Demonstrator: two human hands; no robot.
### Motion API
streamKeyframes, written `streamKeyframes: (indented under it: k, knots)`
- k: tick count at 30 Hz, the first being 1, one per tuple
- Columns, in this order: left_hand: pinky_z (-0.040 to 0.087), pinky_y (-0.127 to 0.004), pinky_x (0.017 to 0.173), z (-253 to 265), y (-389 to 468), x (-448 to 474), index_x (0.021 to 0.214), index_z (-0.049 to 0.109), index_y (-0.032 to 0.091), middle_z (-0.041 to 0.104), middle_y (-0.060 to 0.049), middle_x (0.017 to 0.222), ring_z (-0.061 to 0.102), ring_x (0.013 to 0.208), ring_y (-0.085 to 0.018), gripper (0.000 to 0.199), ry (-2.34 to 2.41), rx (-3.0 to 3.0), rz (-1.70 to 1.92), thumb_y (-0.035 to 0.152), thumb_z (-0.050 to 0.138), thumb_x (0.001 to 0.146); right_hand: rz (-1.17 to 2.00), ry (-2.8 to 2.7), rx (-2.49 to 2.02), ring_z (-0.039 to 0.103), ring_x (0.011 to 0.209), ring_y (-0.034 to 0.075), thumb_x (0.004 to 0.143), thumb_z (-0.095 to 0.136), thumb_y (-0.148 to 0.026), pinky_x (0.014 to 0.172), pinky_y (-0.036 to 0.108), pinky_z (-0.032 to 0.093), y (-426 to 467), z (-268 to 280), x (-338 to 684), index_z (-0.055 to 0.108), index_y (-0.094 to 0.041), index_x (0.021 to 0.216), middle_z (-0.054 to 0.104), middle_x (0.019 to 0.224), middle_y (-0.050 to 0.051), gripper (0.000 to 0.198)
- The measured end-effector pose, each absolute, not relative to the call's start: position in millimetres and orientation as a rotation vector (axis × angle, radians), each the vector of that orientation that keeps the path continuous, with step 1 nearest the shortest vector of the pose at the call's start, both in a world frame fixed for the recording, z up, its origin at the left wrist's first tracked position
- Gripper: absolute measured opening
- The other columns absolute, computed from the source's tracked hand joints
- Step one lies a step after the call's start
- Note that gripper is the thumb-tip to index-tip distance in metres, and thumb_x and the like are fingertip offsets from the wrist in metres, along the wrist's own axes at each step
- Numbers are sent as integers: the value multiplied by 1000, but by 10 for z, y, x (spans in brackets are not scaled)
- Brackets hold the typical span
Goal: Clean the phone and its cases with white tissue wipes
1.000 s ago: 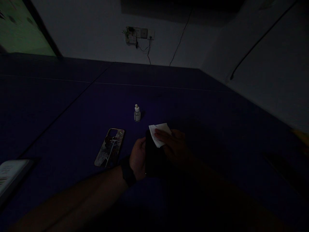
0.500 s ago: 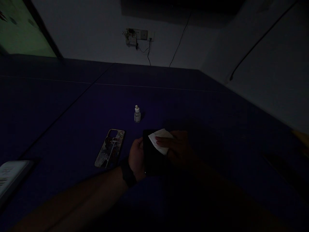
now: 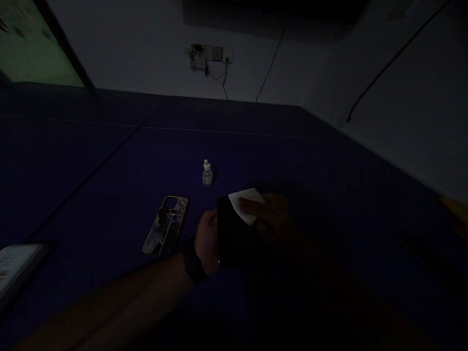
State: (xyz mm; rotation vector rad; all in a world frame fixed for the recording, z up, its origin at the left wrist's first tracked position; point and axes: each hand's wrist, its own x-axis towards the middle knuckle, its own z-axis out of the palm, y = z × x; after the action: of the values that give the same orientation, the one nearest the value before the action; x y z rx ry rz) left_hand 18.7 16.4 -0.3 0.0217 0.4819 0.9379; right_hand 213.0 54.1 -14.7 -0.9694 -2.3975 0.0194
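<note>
In the dim head view, a dark phone (image 3: 234,239) lies in my left hand (image 3: 206,239), which is closed around its left side. My right hand (image 3: 272,214) presses a white wipe (image 3: 245,201) against the upper right part of the phone's dark face. The fingers lie over the wipe and pin it there. To the left of my left hand rests a patterned phone case (image 3: 166,226) with a camera cutout. Beyond the phone stands a small dropper bottle (image 3: 207,174) with a white cap, upright.
All of this is over a dark blue padded floor (image 3: 146,156) with seams. A white box or book (image 3: 18,265) lies at the left edge. A dark flat object (image 3: 420,248) is at the right. Sockets with cords (image 3: 212,53) are on the far wall.
My right hand and the wipe have shifted slightly up and to the right across the phone. My left hand keeps its hold on the phone.
</note>
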Motion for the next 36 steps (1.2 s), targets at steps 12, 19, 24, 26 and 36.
streamKeyframes:
  k: [12, 19, 24, 26, 36]
  knots:
    - [55, -45, 89, 18, 159, 177, 106, 74, 12, 75, -14, 90, 72, 91, -30, 47, 505, 25, 918, 46, 42, 96, 34, -2397, -1021, 55, 122, 31, 96, 42, -17, 99, 52, 40, 553, -131, 2163, 63, -29, 142, 64, 146, 3, 52]
    - [54, -44, 91, -9, 183, 180, 111, 73, 11, 76, -14, 95, 72, 94, -30, 47, 459, 31, 962, 42, 42, 94, 114, -2533, -731, 59, 120, 28, 91, 47, -17, 100, 49, 41, 565, -141, 2203, 69, -33, 135, 73, 134, 1, 51]
    - [55, -44, 88, 1, 151, 158, 114, 72, 12, 76, -15, 97, 73, 91, -30, 49, 465, 45, 875, 46, 42, 95, 40, -2341, -995, 59, 115, 30, 94, 42, -17, 98, 51, 41, 573, -116, 2223, 65, -31, 140, 71, 136, 3, 53]
    - [55, -43, 87, 0, 136, 171, 115, 72, 13, 76, -15, 97, 73, 90, -29, 48, 451, 57, 878, 46, 42, 96, 45, -2326, -1041, 56, 120, 30, 97, 40, -18, 99, 51, 41, 550, -127, 2136, 62, -29, 144, 67, 142, 4, 53]
    - [54, -36, 85, -48, 142, 199, 107, 71, 13, 74, -10, 88, 72, 84, -26, 30, 354, 103, 935, 32, 56, 89, 71, -2546, -683, 48, 136, 31, 91, 47, -23, 106, 53, 38, 414, -128, 1994, 63, -34, 141, 73, 133, 0, 53]
